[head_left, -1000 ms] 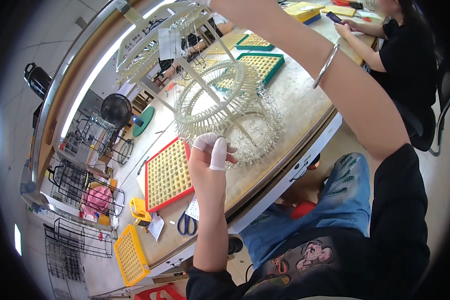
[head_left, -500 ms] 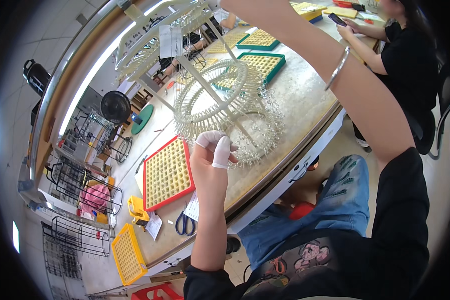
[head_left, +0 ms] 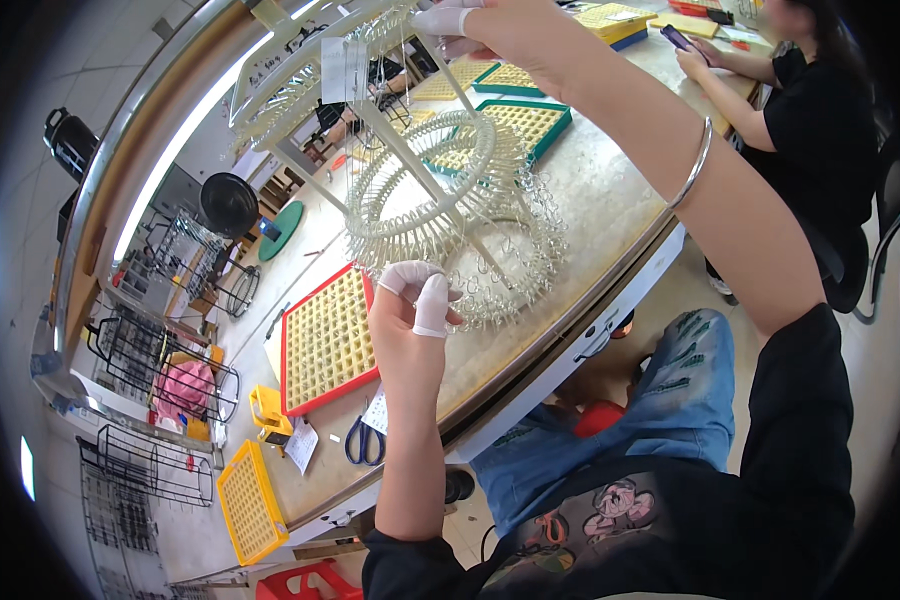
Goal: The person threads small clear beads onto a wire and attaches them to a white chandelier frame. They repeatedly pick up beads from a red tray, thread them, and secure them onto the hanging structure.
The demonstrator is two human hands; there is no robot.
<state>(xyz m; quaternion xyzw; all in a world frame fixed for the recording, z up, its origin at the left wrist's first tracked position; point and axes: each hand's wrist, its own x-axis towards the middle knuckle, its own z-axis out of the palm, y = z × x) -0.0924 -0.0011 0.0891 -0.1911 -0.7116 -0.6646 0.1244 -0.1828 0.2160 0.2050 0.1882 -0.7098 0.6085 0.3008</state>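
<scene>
Has brought the partly white-covered right hand point(head_left: 460, 24) further into view at the top, and shifted the round silvery metal bangle point(head_left: 700, 163) rightward.

Shirt point(head_left: 710, 520), black, short-sleeved, front print point(head_left: 620, 505) of cartoon figures outlined in pink, orange and green; jeans point(head_left: 610, 470), faded blue denim, dark frayed slits point(head_left: 675, 365) across one leg; bangle point(head_left: 699, 165), single, silver-coloured, narrow, right forearm point(head_left: 660, 130); finger covers point(head_left: 431, 305), white, on left grip point(head_left: 410, 315), thumb included, and right grip point(head_left: 465, 30)
</scene>
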